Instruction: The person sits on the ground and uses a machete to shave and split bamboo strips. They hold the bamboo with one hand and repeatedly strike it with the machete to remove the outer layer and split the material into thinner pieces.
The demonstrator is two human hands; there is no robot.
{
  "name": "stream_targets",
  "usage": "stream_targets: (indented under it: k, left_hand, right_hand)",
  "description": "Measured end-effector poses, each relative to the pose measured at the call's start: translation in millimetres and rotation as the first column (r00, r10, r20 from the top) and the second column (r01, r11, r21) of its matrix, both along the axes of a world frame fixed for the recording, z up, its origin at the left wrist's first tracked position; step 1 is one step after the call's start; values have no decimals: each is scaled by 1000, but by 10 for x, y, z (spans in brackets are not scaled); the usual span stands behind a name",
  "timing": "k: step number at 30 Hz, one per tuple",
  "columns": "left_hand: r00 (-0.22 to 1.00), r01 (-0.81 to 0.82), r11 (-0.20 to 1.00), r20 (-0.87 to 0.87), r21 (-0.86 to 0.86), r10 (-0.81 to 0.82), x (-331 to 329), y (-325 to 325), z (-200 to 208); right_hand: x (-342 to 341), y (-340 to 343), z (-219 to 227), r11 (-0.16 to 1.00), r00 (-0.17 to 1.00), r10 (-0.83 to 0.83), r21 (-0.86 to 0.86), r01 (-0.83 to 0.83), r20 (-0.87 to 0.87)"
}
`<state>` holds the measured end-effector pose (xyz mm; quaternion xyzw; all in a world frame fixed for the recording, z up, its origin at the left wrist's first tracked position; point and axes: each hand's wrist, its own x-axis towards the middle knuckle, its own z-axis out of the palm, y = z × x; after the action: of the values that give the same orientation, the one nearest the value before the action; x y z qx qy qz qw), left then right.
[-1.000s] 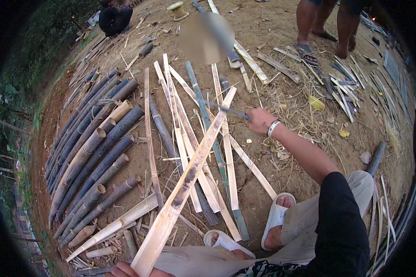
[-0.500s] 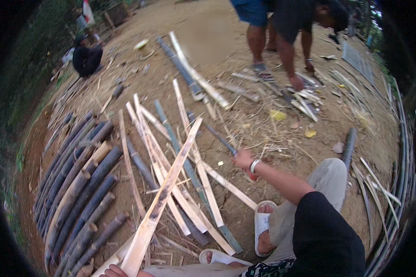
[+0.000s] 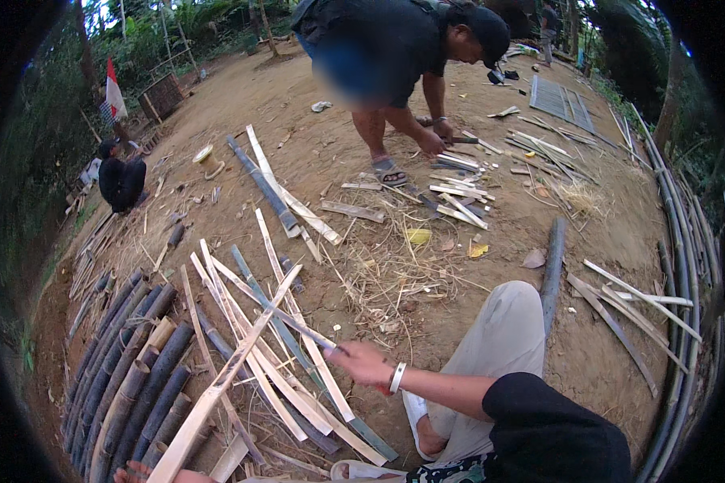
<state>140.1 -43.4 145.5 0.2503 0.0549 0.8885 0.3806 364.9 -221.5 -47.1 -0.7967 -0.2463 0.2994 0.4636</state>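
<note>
In the lower left, my left hand (image 3: 169, 475) grips the near end of a long split bamboo slat (image 3: 209, 394). The slat slants up and away, pale on its upper face. My right hand (image 3: 362, 364), with a white wristband, is closed round the handle of a long knife (image 3: 302, 327). Its blade points left and lies at the slat's far part; whether it touches or only crosses in front, I cannot tell. Beneath the slat lie several loose bamboo slats (image 3: 330, 385) on the dirt, some pale, some green-skinned.
A pile of dark bamboo poles (image 3: 157, 378) lies left. Ahead, a co-worker (image 3: 395, 64) bends over cut bamboo pieces (image 3: 463, 193). Shavings (image 3: 403, 282) litter the ground between us. Long poles (image 3: 681, 241) line the right edge. Another person (image 3: 121, 177) crouches far left.
The view has tilted upward. My right hand has moved left with the knife, bringing its blade to the slat. The co-worker's hands have shifted over the cut pieces.
</note>
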Motion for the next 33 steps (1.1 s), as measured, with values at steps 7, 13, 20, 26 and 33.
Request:
stream_targets:
  k: [7, 13, 20, 26, 33]
  left_hand:
    - [765, -293, 955, -587, 48, 265, -661, 625, 464]
    - [787, 321, 947, -551, -17, -277, -66, 1014, 1011]
    - [911, 313, 949, -278, -16, -305, -955, 1159, 1123]
    - [792, 563, 822, -342, 89, -506, -1280, 1205, 794]
    - [815, 555, 831, -223, 39, -534, -1124, 816, 861]
  right_hand:
    - [-174, 334, 5, 978, 956, 203, 3, -208, 211]
    - [67, -174, -94, 977, 982, -182, 101, 187, -59]
    - [-1, -176, -452, 961, 962, -134, 206, 185, -238]
    - [-219, -52, 91, 983, 1000, -5, 186, 3, 13]
    - [-871, 479, 897, 931, 956, 189, 269, -247, 224]
